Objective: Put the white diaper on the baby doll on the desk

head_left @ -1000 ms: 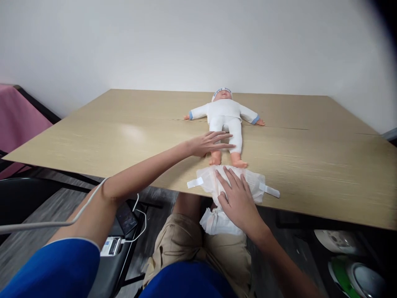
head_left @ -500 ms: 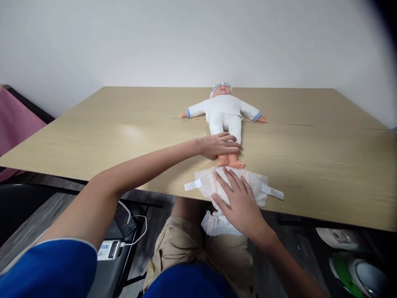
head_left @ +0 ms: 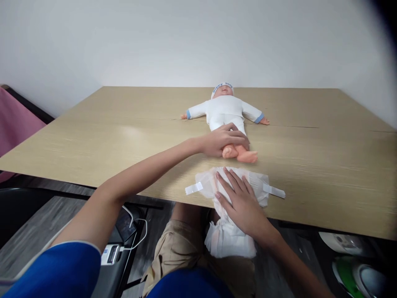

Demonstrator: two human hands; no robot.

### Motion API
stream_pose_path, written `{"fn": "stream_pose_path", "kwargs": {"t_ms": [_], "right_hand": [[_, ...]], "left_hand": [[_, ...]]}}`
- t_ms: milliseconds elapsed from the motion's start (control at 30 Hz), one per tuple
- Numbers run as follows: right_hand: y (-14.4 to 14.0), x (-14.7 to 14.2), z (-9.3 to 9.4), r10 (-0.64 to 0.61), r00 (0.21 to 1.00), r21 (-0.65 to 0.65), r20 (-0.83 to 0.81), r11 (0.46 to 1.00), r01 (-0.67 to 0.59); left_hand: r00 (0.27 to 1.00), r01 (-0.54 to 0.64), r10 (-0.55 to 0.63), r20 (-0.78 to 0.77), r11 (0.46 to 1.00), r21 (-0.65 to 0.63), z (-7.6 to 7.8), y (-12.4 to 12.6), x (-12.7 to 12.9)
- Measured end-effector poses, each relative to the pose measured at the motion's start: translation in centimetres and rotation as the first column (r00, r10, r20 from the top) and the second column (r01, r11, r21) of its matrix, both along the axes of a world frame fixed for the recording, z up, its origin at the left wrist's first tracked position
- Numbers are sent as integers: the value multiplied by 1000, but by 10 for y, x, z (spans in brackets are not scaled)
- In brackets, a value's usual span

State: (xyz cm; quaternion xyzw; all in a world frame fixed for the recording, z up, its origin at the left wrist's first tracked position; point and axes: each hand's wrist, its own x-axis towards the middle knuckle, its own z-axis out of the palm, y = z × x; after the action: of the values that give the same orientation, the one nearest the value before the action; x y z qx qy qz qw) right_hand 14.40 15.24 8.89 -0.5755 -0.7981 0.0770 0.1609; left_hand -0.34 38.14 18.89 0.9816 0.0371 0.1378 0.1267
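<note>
A baby doll (head_left: 225, 106) in a white outfit with blue cuffs and a lettered cap lies on its back, feet toward me. My left hand (head_left: 228, 140) is wrapped round its lower legs, and the bare feet stick out below my fingers, a little above the tabletop. Nearer to me, an unfolded white diaper (head_left: 204, 178) lies at the table's front edge, its tape tabs spread to both sides and its lower half hanging over the edge. My right hand (head_left: 240, 200) rests flat on the diaper with fingers stretched out.
The wooden table (head_left: 139, 136) reaches back to a pale wall. At the lower left, a white device (head_left: 110, 254) with a cable sits on a black chair. A pink cloth (head_left: 18, 128) is at the far left. Green and white round items (head_left: 356, 269) stand below the table at right.
My left hand has closed round the doll's legs and lifted them slightly, shifting the feet to the right. My right hand stays on the diaper, whose hanging end has dropped lower.
</note>
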Motion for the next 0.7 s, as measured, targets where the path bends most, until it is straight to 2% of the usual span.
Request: {"fn": "stream_pose_path", "kwargs": {"t_ms": [133, 233, 333, 467, 700], "right_hand": [[14, 3, 0, 43, 999, -40, 5, 998, -43], [29, 7, -1, 74, 997, -65, 9, 995, -73], [52, 10, -3, 92, 996, -64, 5, 994, -91], [97, 12, -5, 89, 996, -25, 0, 996, -89], [198, 9, -9, 71, 996, 75, -47, 995, -67]], "left_hand": [[992, -22, 41, 116, 987, -161, 28, 8, 0], [981, -96, 130, 146, 971, -218, 44, 14, 0], [976, -108, 154, 152, 956, -272, 55, 20, 1], [968, -97, 168, 187, 936, -339, 70, 31, 1], [936, -76, 204, 287, 913, -402, 99, 52, -2]]}}
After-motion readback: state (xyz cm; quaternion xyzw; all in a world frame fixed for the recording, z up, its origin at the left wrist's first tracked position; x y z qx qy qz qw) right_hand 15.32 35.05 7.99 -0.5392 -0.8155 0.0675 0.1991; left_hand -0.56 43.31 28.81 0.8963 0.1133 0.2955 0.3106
